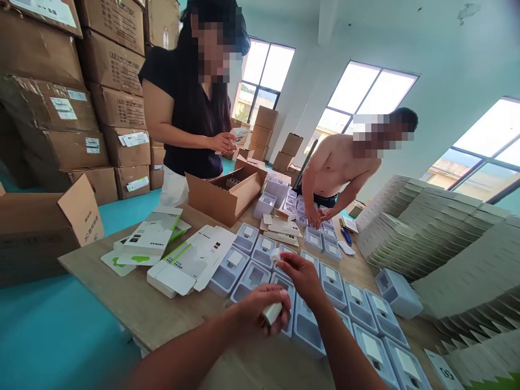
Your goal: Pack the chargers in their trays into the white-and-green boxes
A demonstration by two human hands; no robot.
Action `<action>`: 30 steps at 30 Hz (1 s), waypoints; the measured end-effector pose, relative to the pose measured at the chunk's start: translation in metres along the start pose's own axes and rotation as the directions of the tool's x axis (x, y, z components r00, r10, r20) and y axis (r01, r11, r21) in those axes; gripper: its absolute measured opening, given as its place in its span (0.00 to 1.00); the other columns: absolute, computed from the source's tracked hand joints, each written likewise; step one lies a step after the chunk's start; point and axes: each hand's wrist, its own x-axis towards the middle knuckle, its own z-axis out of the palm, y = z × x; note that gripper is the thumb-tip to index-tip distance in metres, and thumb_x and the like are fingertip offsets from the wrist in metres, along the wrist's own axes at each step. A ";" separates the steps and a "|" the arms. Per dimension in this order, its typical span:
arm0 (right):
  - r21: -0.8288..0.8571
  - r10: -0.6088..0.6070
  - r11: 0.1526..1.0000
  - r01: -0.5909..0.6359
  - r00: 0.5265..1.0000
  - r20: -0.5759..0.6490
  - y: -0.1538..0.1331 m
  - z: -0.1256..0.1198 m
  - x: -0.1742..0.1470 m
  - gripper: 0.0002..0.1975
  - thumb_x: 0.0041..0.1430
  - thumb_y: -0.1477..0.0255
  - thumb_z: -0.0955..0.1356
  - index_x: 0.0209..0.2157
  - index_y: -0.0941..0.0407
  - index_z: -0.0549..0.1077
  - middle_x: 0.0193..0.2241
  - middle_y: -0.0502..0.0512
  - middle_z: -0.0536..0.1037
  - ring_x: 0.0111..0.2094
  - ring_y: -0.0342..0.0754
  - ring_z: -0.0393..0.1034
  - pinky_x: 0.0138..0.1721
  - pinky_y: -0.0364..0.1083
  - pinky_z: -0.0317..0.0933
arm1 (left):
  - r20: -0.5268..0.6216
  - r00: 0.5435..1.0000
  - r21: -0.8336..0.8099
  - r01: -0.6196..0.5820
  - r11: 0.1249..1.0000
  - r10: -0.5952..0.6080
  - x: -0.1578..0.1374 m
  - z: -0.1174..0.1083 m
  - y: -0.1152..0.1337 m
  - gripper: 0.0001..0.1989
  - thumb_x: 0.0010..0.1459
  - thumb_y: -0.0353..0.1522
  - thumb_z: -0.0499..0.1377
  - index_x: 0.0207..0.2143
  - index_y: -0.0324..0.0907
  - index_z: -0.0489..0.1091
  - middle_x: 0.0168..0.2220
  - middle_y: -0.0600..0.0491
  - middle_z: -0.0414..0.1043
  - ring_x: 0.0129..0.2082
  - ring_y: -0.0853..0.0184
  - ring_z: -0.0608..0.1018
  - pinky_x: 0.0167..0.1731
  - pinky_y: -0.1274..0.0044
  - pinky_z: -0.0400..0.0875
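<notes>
Left hand (266, 301) gripping one white block (272, 313); right hand (301, 272) pinching one small white piece (275, 256); two co-workers (189, 116) nearby.

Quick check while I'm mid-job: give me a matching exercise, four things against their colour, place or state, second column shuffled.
Column one
1. Left hand
2. Right hand
3. Long open carton
4. Floor

Column two
A. Turquoise
B. Fingers curled around a white block
C. Brown, standing on the table
D. Pinching a small white piece above the plastic trays

Pairs: 1-B, 2-D, 3-C, 4-A
</notes>
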 end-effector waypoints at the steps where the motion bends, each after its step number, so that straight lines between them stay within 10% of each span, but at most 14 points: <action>1: -0.035 -0.004 0.999 0.005 1.000 0.031 0.005 0.008 0.002 0.21 0.62 0.55 0.70 0.47 0.56 0.80 0.43 0.61 0.84 0.42 0.57 0.80 0.48 0.57 0.73 | 0.087 0.992 0.055 0.085 0.995 -0.089 -0.003 0.001 0.001 0.22 0.50 0.49 0.70 0.30 0.39 0.73 0.22 0.52 0.74 0.13 0.71 0.70 0.08 0.82 0.57; 5: -0.180 -0.058 0.980 0.087 0.986 0.159 0.017 0.042 0.008 0.08 0.54 0.67 0.76 0.37 0.52 0.83 0.43 0.58 0.84 0.47 0.58 0.77 0.54 0.56 0.68 | 0.234 0.930 0.203 0.239 0.950 -0.284 -0.012 0.004 0.006 0.21 0.44 0.46 0.75 0.30 0.40 0.75 0.21 0.54 0.74 0.13 0.71 0.71 0.10 0.82 0.61; 13: -0.265 -0.167 0.943 0.203 0.974 0.153 0.021 0.056 0.008 0.03 0.53 0.71 0.76 0.26 0.55 0.82 0.48 0.60 0.80 0.49 0.57 0.73 0.55 0.56 0.66 | 0.239 0.935 0.187 0.222 0.957 -0.264 -0.008 -0.004 0.000 0.24 0.46 0.48 0.74 0.32 0.38 0.75 0.23 0.53 0.75 0.13 0.71 0.71 0.09 0.83 0.61; 19: -0.207 -0.195 0.966 0.156 0.963 -0.185 -0.004 0.009 -0.024 0.21 0.74 0.65 0.58 0.45 0.56 0.80 0.52 0.63 0.78 0.51 0.52 0.74 0.53 0.53 0.69 | -0.055 0.996 -0.071 -0.069 0.995 0.065 0.004 -0.003 -0.006 0.29 0.60 0.59 0.59 0.42 0.43 0.67 0.30 0.55 0.73 0.22 0.72 0.78 0.19 0.84 0.69; 23: -0.226 -0.266 0.940 0.256 0.964 -0.016 -0.029 -0.002 -0.065 0.11 0.64 0.69 0.70 0.48 0.51 0.79 0.52 0.58 0.81 0.56 0.55 0.71 0.59 0.55 0.65 | -0.247 0.958 -0.102 -0.176 0.979 0.146 0.011 -0.002 -0.010 0.29 0.65 0.57 0.54 0.54 0.46 0.60 0.41 0.52 0.75 0.35 0.68 0.82 0.35 0.77 0.77; 30: -0.350 -0.191 0.917 0.191 0.981 0.037 -0.015 -0.006 -0.074 0.15 0.62 0.73 0.72 0.51 0.52 0.78 0.54 0.59 0.80 0.57 0.55 0.72 0.59 0.54 0.66 | -0.304 0.927 0.209 -0.158 0.965 0.218 0.011 0.002 -0.012 0.33 0.67 0.60 0.43 0.57 0.44 0.58 0.39 0.47 0.76 0.30 0.63 0.81 0.29 0.73 0.75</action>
